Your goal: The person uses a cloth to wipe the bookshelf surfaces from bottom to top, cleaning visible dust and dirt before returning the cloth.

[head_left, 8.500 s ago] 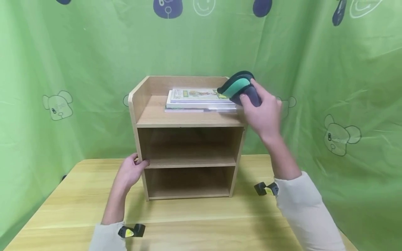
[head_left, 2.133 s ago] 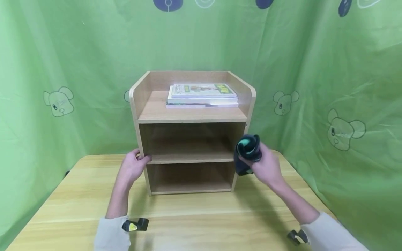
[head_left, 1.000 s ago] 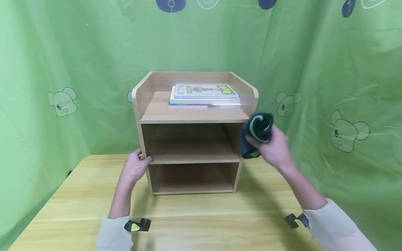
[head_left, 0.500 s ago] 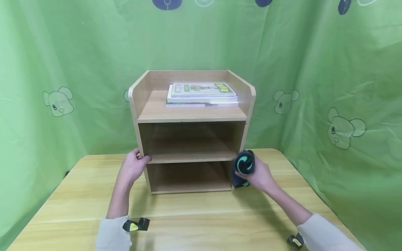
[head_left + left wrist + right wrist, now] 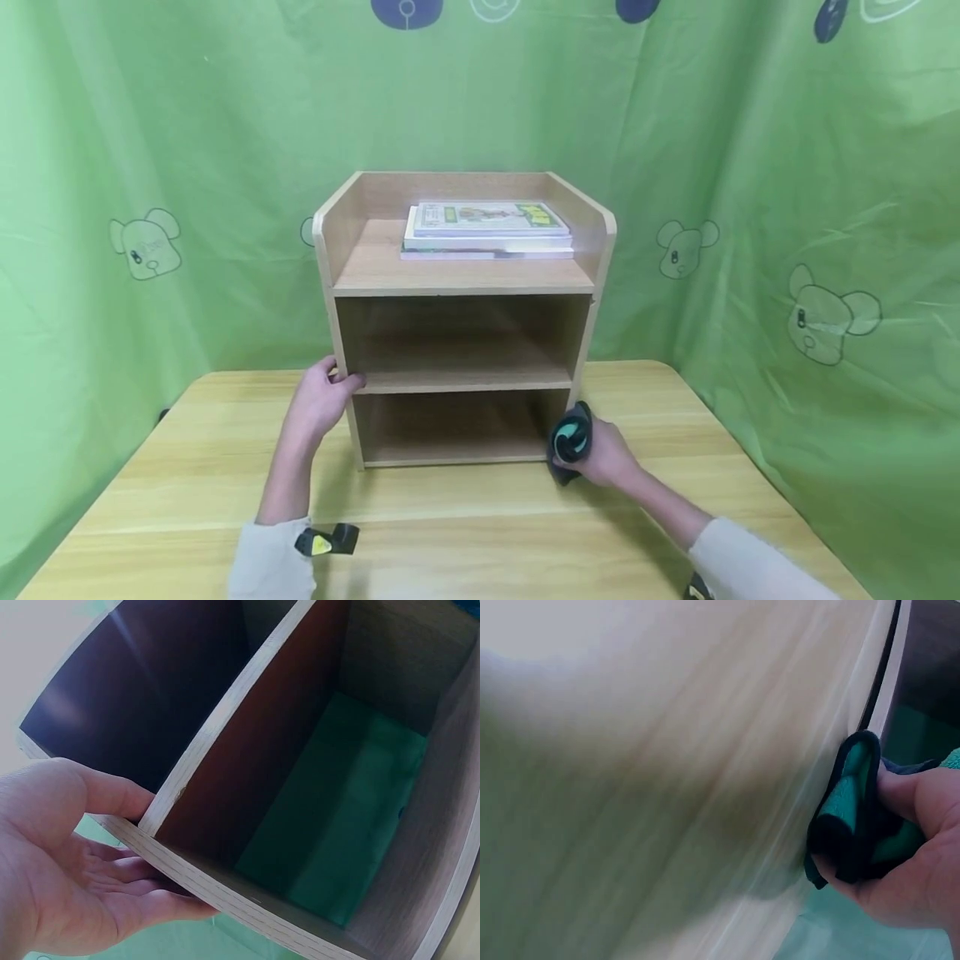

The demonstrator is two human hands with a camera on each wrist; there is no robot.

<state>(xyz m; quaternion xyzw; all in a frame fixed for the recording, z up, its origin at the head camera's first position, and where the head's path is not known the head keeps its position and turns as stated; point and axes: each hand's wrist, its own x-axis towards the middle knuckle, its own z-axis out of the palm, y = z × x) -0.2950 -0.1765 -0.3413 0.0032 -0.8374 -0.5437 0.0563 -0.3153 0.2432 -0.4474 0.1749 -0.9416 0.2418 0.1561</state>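
Observation:
A small wooden shelf unit (image 5: 462, 289) stands on the table. My left hand (image 5: 318, 404) grips its left side panel near the middle shelf; in the left wrist view the thumb (image 5: 120, 796) lies inside and the fingers pass outside behind the panel. My right hand (image 5: 606, 454) holds a rolled dark and teal cloth (image 5: 572, 440) against the foot of the right side panel, close to the tabletop. The right wrist view has the cloth (image 5: 847, 817) bunched between thumb and fingers beside the panel edge. Part of the right fingers is hidden by the cloth.
Several stacked books (image 5: 487, 231) lie on the unit's top shelf. The wooden table (image 5: 450, 533) spreads around the unit. A green curtain (image 5: 480, 108) with cartoon animals hangs behind and at both sides.
Earlier my right hand held the cloth up by the top right corner. Within the last second it has come down the right panel edge to the bottom. My left hand keeps its place.

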